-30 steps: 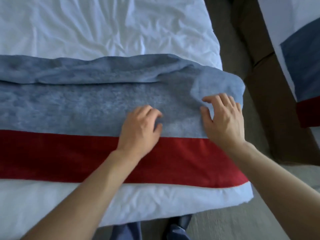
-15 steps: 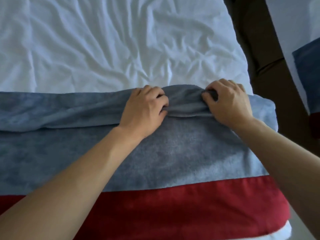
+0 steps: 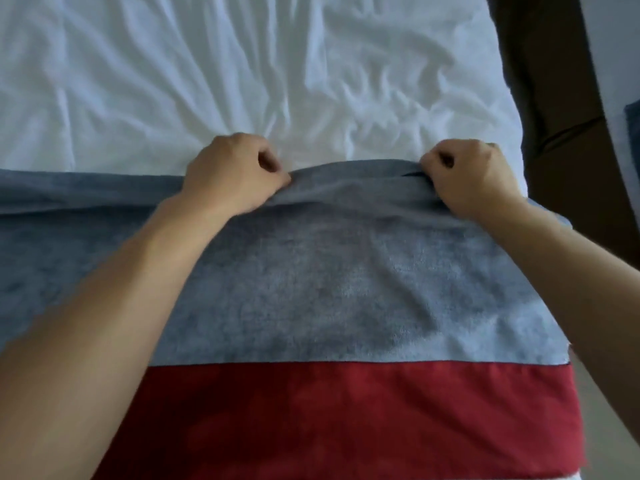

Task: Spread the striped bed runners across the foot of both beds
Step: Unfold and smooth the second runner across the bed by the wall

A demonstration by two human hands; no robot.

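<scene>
A: Your left hand (image 3: 231,174) and right hand (image 3: 472,178) both pinch the runner's (image 3: 311,289) far blue edge, right end.

B: Long axis runs left-right across the bed (image 3: 242,71); pull away from you, evenly.

Soft, cool daylight falls evenly over the white sheet (image 3: 242,81); shadows are faint, edges bend, forearms blur slightly.
</scene>
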